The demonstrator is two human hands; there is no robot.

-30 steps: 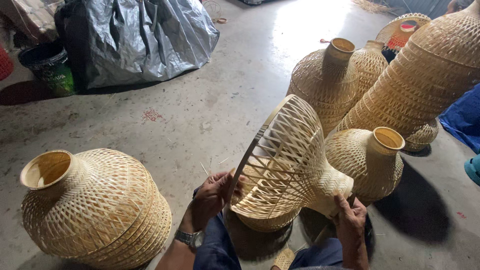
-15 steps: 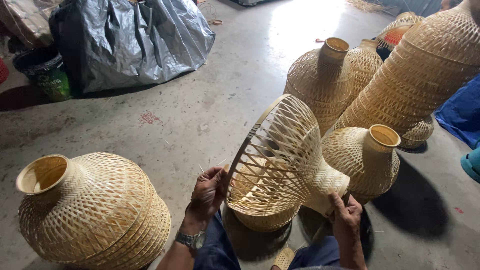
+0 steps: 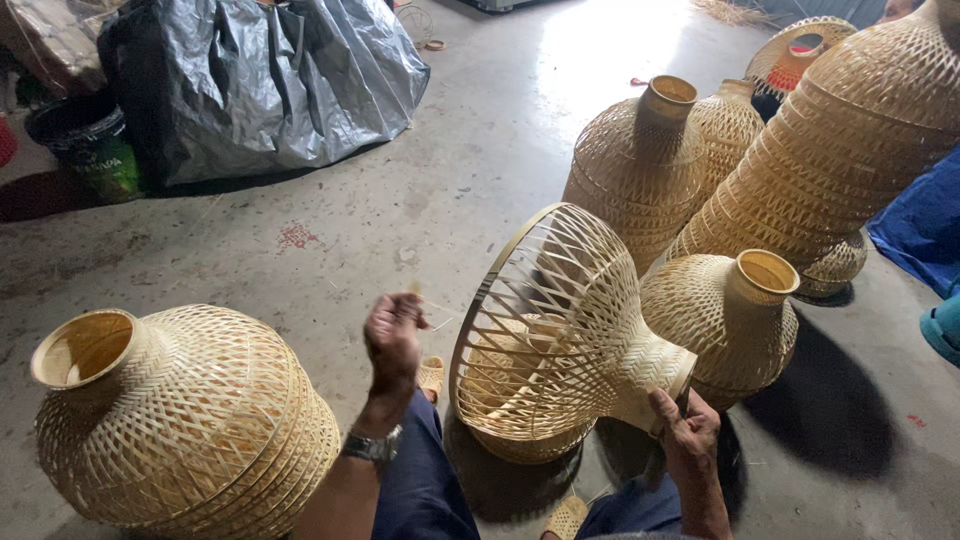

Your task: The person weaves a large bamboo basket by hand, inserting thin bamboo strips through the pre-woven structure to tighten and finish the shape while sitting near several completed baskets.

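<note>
Here, sprawling across the whole frame: bare grey concrete floor (image 3: 480, 170), with a crumpled grey tarp (image 3: 270, 80) at upper left and finished woven lampshades (image 3: 850, 150) crowding upper right. Lower centre, tilting on edge for working: an unfinished bamboo lampshade (image 3: 555, 330). Steadying its neck, right hand (image 3: 685, 432), fingers curled. Just left, left hand (image 3: 393, 335), closed, pinching a thin strip.

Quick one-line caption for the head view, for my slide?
Right hand grips the neck of a half-woven bamboo lampshade; left hand raised beside it.
</note>
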